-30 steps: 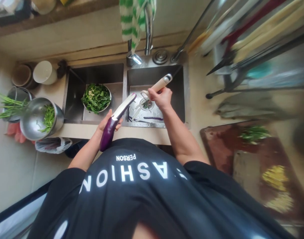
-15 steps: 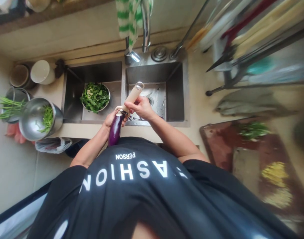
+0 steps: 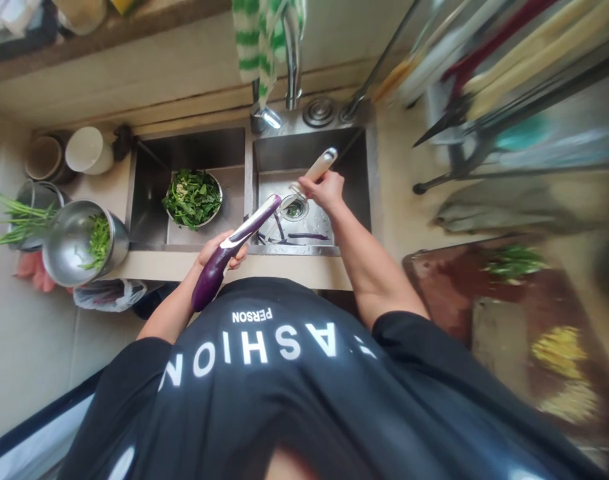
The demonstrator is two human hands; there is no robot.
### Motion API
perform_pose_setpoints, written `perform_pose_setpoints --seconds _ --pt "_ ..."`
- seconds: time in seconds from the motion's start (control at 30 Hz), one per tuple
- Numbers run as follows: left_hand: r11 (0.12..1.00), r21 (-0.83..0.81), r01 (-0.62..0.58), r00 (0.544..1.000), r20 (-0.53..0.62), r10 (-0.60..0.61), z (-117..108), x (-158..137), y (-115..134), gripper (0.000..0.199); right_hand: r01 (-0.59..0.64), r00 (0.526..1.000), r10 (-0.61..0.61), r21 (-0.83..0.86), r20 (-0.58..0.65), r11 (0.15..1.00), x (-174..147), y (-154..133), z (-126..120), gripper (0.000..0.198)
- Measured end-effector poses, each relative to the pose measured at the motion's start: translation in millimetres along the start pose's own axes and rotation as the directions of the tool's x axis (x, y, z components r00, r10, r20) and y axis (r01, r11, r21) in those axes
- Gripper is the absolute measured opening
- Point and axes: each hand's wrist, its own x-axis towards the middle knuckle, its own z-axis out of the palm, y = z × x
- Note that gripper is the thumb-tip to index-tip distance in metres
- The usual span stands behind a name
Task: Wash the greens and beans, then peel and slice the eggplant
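A long purple eggplant (image 3: 210, 279) lies slanted in my left hand (image 3: 223, 252), its narrow end pointing up and right over the sink. White peeled strips run along its upper side. My left fingers are wrapped round its middle. My right hand (image 3: 327, 192) is closed on the pale handle of a peeler (image 3: 318, 167), held above the right basin and apart from the eggplant. The peeler's head sits near the eggplant's narrow end, partly blurred. Dark purple peel strips (image 3: 308, 236) lie in the right basin (image 3: 355, 187) around the drain (image 3: 294, 209).
A bowl of leafy greens (image 3: 193, 199) stands in the left basin (image 3: 234, 230). At left are a metal bowl (image 3: 59, 250) with chopped greens and a white bowl (image 3: 87, 152). The faucet (image 3: 293, 60) rises behind. At right, a cutting board (image 3: 434, 287) bears a cleaver (image 3: 499, 340).
The peeler has slid up along the eggplant and off its narrow end, with my right hand moving right. A longer white strip now shows, and the eggplant has tilted further.
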Motion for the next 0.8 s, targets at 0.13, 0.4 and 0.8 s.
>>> perform_pose_setpoints --seconds 0.13,0.4,0.8 --pt "0.991 -0.097 0.089 0.986 -0.131 -0.101 -1 9 4 0.055 -0.095 0.994 0.1 0.093 -0.053 0.991 -25 -9 -1 0.038" --pt "0.844 0.493 -0.21 0.882 -0.277 0.382 4 42 2 0.039 -0.556 0.805 0.247 0.541 0.539 0.631 -79 -55 45 0.056" --pt "0.847 0.519 -0.115 0.857 -0.379 0.348 -20 31 18 0.032 -0.505 0.85 0.365 0.39 0.379 0.77 -52 -33 37 0.039"
